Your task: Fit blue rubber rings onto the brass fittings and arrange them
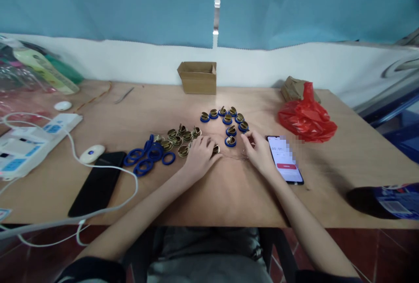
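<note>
My left hand (200,157) rests over the right end of a loose group of round brass-coloured pieces (183,151). Between its thumb and forefinger shows one brass-coloured piece (216,149), partly hidden by the fingers. My right hand (258,151) is closed in a pinch just above the tabletop, left of the lit phone; whatever lies between its fingertips is too small to make out. Beyond it, a curved row of brass-coloured pieces seated on blue rings (231,142) stands on the table. Several loose blue rings (168,158) lie left of the brass group.
On the right are a lit phone (285,163), a red plastic bag (307,119) and a dark bottle (386,201). A small cardboard box (198,83) stands at the back. To the left lie a black phone (98,182), white cables and a power strip (36,143).
</note>
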Demonstrator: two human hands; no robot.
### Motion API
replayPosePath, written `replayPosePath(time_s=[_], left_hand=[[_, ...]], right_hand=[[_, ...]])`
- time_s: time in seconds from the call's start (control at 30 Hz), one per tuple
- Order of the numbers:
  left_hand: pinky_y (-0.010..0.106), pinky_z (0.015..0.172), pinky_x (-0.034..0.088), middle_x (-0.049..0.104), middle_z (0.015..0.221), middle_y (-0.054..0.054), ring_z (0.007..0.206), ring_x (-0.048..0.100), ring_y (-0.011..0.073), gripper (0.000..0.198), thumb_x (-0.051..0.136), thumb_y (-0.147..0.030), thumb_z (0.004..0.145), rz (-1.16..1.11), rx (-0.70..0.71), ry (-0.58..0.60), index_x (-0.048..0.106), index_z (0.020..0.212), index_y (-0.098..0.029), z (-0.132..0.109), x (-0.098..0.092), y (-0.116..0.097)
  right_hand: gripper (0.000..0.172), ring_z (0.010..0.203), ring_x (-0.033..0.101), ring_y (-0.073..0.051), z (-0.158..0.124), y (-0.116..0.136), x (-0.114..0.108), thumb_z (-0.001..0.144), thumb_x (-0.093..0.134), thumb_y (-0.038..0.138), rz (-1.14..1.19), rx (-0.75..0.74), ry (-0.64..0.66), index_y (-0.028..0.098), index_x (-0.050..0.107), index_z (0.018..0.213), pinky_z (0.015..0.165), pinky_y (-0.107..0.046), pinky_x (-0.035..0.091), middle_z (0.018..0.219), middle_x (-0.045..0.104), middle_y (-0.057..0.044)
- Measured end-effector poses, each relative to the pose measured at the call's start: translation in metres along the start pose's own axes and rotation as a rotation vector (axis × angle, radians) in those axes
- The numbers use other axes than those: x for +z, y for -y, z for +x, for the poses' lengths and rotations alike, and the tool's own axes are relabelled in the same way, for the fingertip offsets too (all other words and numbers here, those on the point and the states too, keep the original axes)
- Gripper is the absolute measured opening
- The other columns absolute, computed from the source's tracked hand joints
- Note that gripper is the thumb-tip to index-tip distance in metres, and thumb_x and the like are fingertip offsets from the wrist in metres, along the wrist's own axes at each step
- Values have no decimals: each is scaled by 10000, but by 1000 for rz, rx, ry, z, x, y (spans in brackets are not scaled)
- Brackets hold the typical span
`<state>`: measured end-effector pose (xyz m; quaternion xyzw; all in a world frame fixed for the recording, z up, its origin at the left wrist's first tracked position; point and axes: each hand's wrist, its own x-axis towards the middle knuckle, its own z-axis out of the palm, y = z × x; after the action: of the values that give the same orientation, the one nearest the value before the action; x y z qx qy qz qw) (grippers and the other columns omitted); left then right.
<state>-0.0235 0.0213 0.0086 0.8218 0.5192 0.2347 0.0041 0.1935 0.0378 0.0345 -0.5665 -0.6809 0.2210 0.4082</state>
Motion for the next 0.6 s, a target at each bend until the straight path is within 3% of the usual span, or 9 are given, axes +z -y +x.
replayPosePath(time_s=[0.17,0.37,0.47,0.6], left_hand=[[458,933,492,685,1044,97,1035,595,283,166,716,-282,873,-238,-19,-35,653,990,-182,0,-1,5],[347,843,569,698,982,41,923,690,188,298,766,-258,808,-1000,-156,-71,603,1051,-201,-5,-2,10],[362,888,582,698,1068,73,998,703,197,329,767,-283,802,-1253,-222,-23,580,1060,-197,-7,0,13],[388,909,588,693,1169,116,1047,701,221,345,697,-368,879,-1430,-249,112,601,1166,-202,-9,-1,14]], right_hand=[[236,718,596,-201,-2,5,4,972,487,367,0,-14,87,212,537,802,653,-304,434,799,643,-49],[222,693,588,-197,-4,12,2,974,473,350,15,2,92,220,540,807,667,-311,441,797,651,-45],[221,703,582,-196,-5,15,3,966,490,354,16,-18,79,221,556,803,689,-318,451,804,643,-46],[258,703,554,-192,-6,16,6,945,534,407,22,-37,63,218,605,784,661,-317,442,813,615,-50]])
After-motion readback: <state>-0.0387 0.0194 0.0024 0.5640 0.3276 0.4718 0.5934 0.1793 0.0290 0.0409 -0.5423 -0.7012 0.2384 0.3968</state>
